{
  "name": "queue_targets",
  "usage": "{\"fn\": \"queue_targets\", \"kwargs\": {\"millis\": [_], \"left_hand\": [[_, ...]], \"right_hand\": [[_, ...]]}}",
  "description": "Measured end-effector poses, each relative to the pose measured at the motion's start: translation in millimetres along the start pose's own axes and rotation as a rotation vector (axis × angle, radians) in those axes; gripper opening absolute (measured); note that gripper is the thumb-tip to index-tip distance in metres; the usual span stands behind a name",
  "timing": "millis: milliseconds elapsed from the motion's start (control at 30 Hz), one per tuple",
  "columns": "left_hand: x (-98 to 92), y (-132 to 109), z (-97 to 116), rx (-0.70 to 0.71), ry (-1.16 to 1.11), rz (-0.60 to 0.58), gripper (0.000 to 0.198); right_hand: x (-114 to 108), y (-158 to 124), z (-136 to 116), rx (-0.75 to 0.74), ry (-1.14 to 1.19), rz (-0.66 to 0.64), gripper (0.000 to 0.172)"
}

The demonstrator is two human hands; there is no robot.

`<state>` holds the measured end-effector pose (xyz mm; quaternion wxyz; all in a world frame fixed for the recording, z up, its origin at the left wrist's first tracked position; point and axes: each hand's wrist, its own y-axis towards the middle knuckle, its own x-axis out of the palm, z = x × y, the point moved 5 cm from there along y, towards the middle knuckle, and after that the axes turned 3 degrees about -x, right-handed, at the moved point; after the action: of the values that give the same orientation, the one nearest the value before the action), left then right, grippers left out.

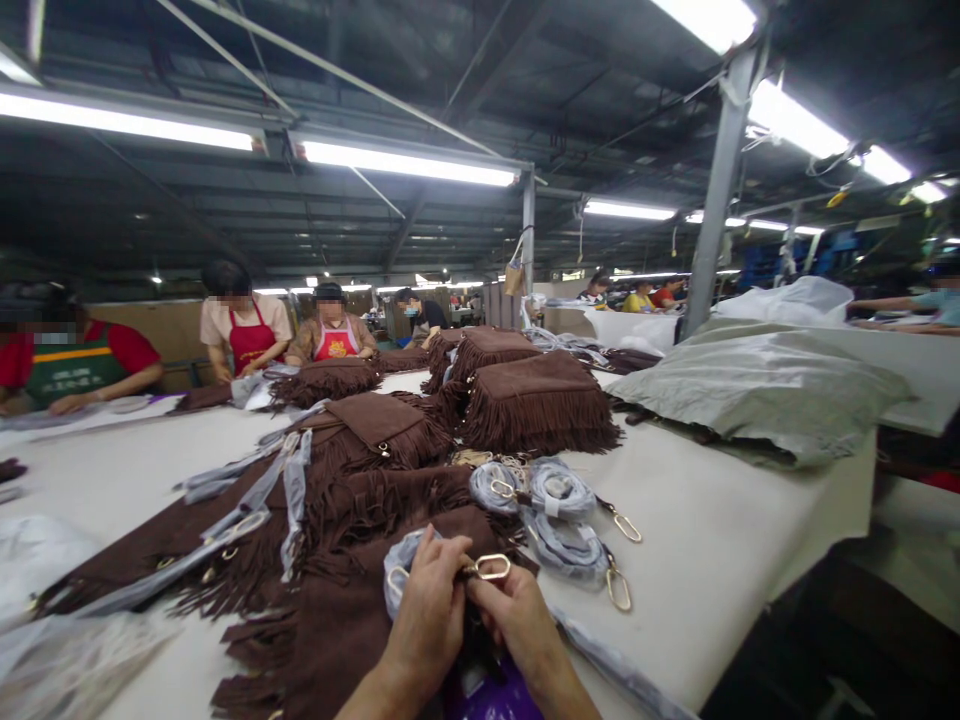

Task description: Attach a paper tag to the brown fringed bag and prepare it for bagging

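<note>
Near the table's front edge, my left hand (431, 612) is closed around a coiled strap (399, 560) wrapped in clear plastic. My right hand (525, 618) pinches the strap's end beside a gold oval clasp (493, 557). The fingers of both hands nearly meet there. Below and to the left lies a brown fringed suede bag (337, 640). Just beyond my right hand rest several coiled, plastic-wrapped straps (570, 550), some with gold clasps (619, 592) sticking out to the right.
Stacks of brown fringed bags (536, 395) stand mid-table. Plastic-wrapped straps (296, 500) lie across bags at left. A greyish-green sheet (757, 385) covers a pile at right, near a metal post (716, 200). Co-workers (247, 325) work along the far side.
</note>
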<state>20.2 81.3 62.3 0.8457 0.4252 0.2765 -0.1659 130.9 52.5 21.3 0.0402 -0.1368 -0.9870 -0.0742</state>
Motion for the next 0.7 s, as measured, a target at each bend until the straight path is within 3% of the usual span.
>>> {"fn": "queue_targets", "kwargs": {"millis": [100, 300, 467, 600, 700], "left_hand": [[-4.0, 2, 8, -0.039, -0.071, -0.067, 0.036], [-12.4, 16, 8, -0.285, -0.106, -0.142, 0.022], [-6.5, 22, 1, -0.230, 0.104, -0.252, 0.019], [-11.1, 23, -1, -0.218, 0.111, -0.214, 0.019], [-21.9, 23, 9, -0.115, 0.185, -0.158, 0.020]], "right_hand": [[-1, -2, -1, -0.005, -0.001, 0.013, 0.032], [-2, -1, 0, -0.027, -0.014, 0.041, 0.044], [-7, -7, 4, -0.070, -0.032, 0.065, 0.048], [-22, -26, 3, -0.187, -0.132, 0.188, 0.047], [-30, -42, -1, -0.217, -0.065, 0.244, 0.043]]}}
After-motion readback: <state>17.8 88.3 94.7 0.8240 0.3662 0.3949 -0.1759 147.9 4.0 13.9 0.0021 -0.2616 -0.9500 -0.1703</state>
